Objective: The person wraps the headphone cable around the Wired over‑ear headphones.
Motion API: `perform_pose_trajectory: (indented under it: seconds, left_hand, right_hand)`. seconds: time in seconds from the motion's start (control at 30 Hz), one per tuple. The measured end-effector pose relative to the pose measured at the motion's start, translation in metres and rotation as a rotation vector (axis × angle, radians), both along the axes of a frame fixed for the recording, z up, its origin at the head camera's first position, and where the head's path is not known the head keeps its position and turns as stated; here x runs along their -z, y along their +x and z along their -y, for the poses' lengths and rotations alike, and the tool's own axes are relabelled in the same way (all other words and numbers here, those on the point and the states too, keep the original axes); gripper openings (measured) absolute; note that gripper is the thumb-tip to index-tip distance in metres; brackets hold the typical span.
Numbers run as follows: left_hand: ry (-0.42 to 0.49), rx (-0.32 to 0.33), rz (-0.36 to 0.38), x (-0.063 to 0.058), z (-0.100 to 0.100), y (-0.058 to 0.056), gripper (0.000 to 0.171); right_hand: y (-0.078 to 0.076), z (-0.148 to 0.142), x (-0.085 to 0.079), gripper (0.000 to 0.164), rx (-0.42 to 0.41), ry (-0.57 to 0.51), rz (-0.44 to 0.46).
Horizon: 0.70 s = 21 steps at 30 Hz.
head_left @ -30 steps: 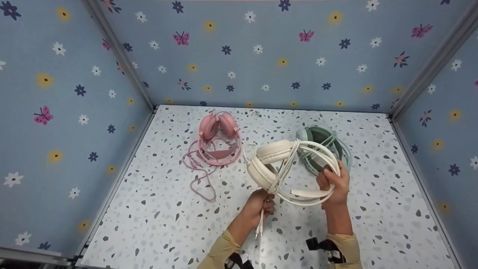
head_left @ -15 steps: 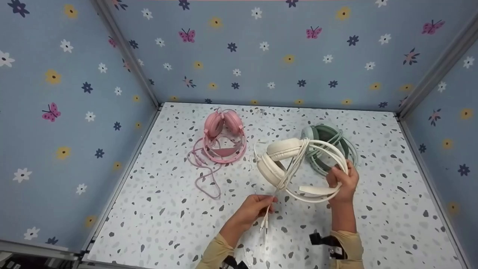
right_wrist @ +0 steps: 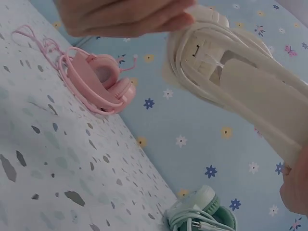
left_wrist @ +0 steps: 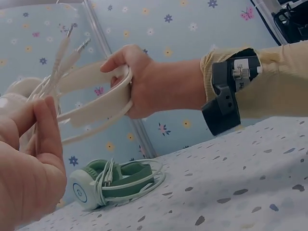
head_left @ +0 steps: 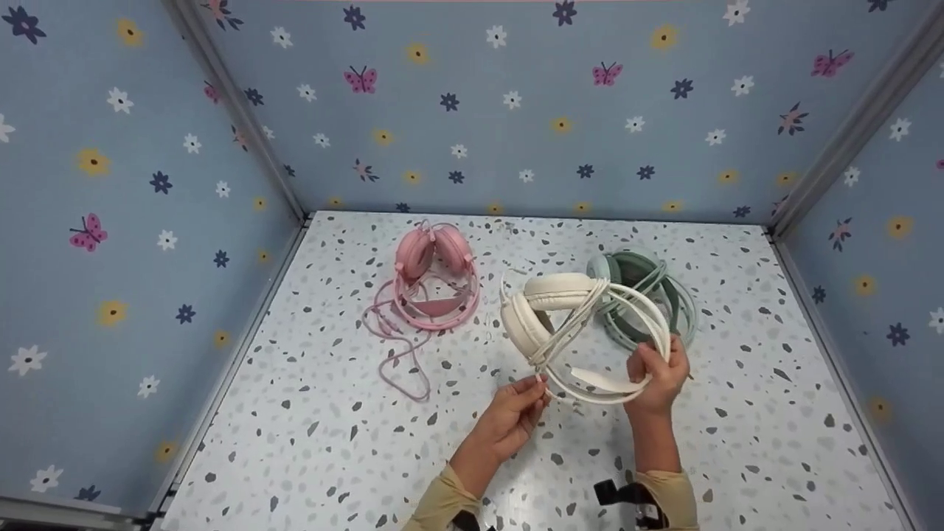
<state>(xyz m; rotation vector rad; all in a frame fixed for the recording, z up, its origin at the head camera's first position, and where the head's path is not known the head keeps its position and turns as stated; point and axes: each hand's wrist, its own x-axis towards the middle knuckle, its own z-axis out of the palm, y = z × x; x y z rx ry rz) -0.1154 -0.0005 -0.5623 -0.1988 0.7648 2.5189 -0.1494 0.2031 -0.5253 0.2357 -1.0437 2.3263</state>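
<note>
White headphones (head_left: 525, 328) are held above the table, their cable (head_left: 571, 328) wound around the ear cups and band. My right hand (head_left: 658, 376) grips the headband at its right side, thumb over the band. With fingertips and thumb, my left hand (head_left: 512, 414) pinches the cable near the lower ear cup. In the left wrist view two metal plugs (left_wrist: 83, 45) stick up past the left fingers. Green headphones (head_left: 634, 276), wrapped in their own cable, lie on the table behind the white pair and are partly hidden by it.
Pink headphones (head_left: 435, 276) lie at the back left of the speckled table (head_left: 295, 442), their pink cable (head_left: 402, 361) trailing loosely toward the front. Blue flowered panels (head_left: 516, 110) enclose the back and both sides.
My left hand has slid along the cable ends and now pinches closer to the lower ear cup. The plugs no longer hang below it in the head view. My right hand keeps its grip.
</note>
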Motion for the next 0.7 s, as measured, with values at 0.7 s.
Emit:
perform_pose_trajectory:
  seconds: [0.7]
  left_hand:
    - [-0.534, -0.239, -0.280, 0.006, -0.026, -0.006, 0.019]
  right_hand:
    - [0.018, 0.017, 0.009, 0.018, -0.113, -0.108, -0.152]
